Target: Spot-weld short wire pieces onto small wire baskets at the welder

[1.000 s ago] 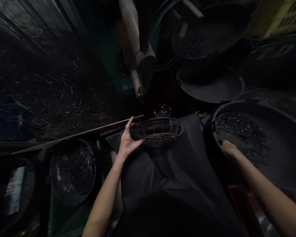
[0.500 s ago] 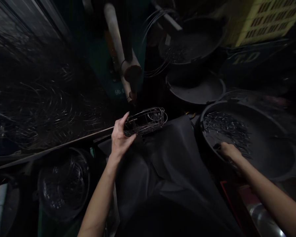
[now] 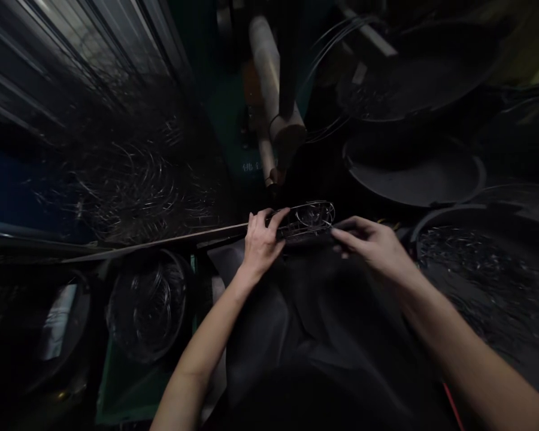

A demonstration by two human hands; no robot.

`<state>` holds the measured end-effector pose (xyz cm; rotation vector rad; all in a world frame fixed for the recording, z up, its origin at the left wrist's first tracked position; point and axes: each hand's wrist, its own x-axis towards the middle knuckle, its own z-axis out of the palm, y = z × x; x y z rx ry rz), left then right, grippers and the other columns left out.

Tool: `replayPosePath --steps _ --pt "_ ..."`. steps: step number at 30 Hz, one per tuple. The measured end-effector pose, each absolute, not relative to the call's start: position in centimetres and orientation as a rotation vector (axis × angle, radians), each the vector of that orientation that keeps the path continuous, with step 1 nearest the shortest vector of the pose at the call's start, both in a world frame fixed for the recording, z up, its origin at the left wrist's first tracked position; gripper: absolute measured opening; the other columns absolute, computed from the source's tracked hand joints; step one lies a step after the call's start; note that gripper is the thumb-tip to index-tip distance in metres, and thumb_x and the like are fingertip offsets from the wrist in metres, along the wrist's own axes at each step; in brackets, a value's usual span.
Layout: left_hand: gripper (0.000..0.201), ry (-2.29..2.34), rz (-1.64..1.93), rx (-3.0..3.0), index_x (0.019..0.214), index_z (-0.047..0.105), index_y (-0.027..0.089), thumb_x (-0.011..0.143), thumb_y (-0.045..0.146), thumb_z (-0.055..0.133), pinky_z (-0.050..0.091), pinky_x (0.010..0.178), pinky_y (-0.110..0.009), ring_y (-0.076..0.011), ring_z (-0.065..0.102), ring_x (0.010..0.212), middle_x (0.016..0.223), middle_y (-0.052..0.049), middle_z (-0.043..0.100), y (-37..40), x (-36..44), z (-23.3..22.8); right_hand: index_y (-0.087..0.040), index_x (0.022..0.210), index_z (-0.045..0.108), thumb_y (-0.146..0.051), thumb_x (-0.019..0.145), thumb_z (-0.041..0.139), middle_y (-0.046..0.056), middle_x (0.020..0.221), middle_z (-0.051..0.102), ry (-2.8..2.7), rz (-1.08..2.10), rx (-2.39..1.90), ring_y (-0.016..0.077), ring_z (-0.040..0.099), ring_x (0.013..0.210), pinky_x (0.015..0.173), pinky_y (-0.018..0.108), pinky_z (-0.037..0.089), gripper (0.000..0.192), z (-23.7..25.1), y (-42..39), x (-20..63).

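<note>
A shiny wire basket (image 3: 312,214) with rounded ends sits at the middle, below the tip of a machine arm. My left hand (image 3: 263,242) grips its left end, the thumb on the near side and the fingers over the top. At the basket's right end is my right hand (image 3: 372,245), thumb and forefinger pinched together. A thin bright tip, seemingly a small wire piece (image 3: 327,224), shows at those fingertips against the basket. Whether it touches the basket's wire I cannot tell.
Above the basket points the machine arm (image 3: 291,129). A black basin (image 3: 471,209) of small metal pieces stands at right, another basin (image 3: 413,173) behind it. To the left are a bucket (image 3: 182,281) of wire pieces and a heap of wires (image 3: 139,185). A dark apron (image 3: 341,323) covers my lap.
My right hand has come from the basin on the right to the basket's right end. My left hand has closed further round the basket. The view has swung a little.
</note>
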<state>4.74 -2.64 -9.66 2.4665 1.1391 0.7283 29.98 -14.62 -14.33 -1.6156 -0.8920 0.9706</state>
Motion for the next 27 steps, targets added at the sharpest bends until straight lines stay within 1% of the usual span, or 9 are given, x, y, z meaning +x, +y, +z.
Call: replayPosePath --steps 2,4,8,10,17,21,25,27 --pt "0.065 1.134 0.714 2.504 0.133 0.047 0.026 0.073 0.007 0.063 0.038 0.11 -0.053 -0.0245 0.052 0.118 0.122 -0.008 0.05 -2.9 4.8 -9.9 -0.018 0.092 0.064 -0.056 0.069 0.074 0.005 0.076 0.066 -0.911 1.045 -1.595 0.0174 0.062 0.062 0.05 0.027 0.05 0.046 -13.0 -11.2 26.6" --pt "0.065 1.143 0.71 2.529 0.133 0.047 0.027 0.074 0.007 0.062 0.033 0.113 -0.056 -0.0245 0.051 0.119 0.122 -0.008 0.05 -3.1 4.7 -10.0 -0.017 0.087 0.063 -0.052 0.071 0.073 0.004 0.073 0.065 -0.934 1.023 -1.613 0.0158 0.062 0.06 0.05 0.025 0.049 0.04 -11.7 -8.8 24.1" --pt "0.066 1.159 0.726 2.559 0.136 0.044 0.027 0.076 0.008 0.062 0.031 0.113 -0.059 -0.0256 0.052 0.119 0.125 -0.009 0.049 -3.3 4.6 -10.2 -0.018 0.08 0.063 -0.046 0.077 0.065 0.002 0.071 0.065 -1.05 0.677 -1.746 0.0132 0.061 0.06 0.055 0.023 0.047 0.029 -9.7 -7.4 21.1" --pt "0.066 1.166 0.751 2.556 0.136 0.044 0.027 0.076 0.008 0.061 0.031 0.113 -0.059 -0.026 0.052 0.119 0.124 -0.009 0.05 -3.3 4.7 -10.4 -0.018 0.08 0.062 -0.046 0.079 0.061 0.002 0.073 0.065 -1.093 0.558 -1.745 0.013 0.06 0.059 0.056 0.024 0.047 0.029 -9.2 -7.6 20.3" --pt "0.064 1.161 0.878 2.573 0.136 0.045 0.027 0.077 0.005 0.057 0.032 0.113 -0.057 -0.0241 0.053 0.12 0.123 -0.009 0.051 -3.1 5.1 -11.0 -0.019 0.081 0.06 -0.047 0.08 0.056 0.003 0.072 0.064 -1.156 0.401 -1.732 0.0123 0.055 0.054 0.051 0.023 0.045 0.029 -8.8 -7.8 19.4" --pt "0.061 1.164 0.933 2.585 0.134 0.047 0.027 0.077 0.004 0.056 0.032 0.113 -0.057 -0.0229 0.055 0.117 0.12 -0.009 0.052 -2.7 5.2 -11.1 -0.019 0.084 0.061 -0.047 0.082 0.056 0.003 0.074 0.065 -1.19 0.342 -1.697 0.0125 0.056 0.057 0.055 0.024 0.047 0.029 -9.2 -7.5 19.7" --pt "0.059 1.164 0.952 2.58 0.134 0.047 0.026 0.079 0.006 0.056 0.031 0.114 -0.057 -0.0224 0.054 0.117 0.12 -0.009 0.051 -2.2 5.4 -11.2 -0.018 0.087 0.06 -0.045 0.085 0.056 0.003 0.076 0.065 -1.235 0.279 -1.662 0.0121 0.057 0.059 0.06 0.024 0.048 0.027 -9.7 -7.1 19.9" --pt "0.059 1.16 0.97 2.581 0.134 0.046 0.026 0.08 0.006 0.056 0.031 0.114 -0.056 -0.0221 0.053 0.117 0.121 -0.009 0.05 -2.0 5.4 -11.3 -0.018 0.088 0.061 -0.045 0.085 0.056 0.003 0.076 0.065 -1.25 0.256 -1.663 0.0115 0.055 0.057 0.06 0.024 0.048 0.027 -9.9 -6.9 20.0"
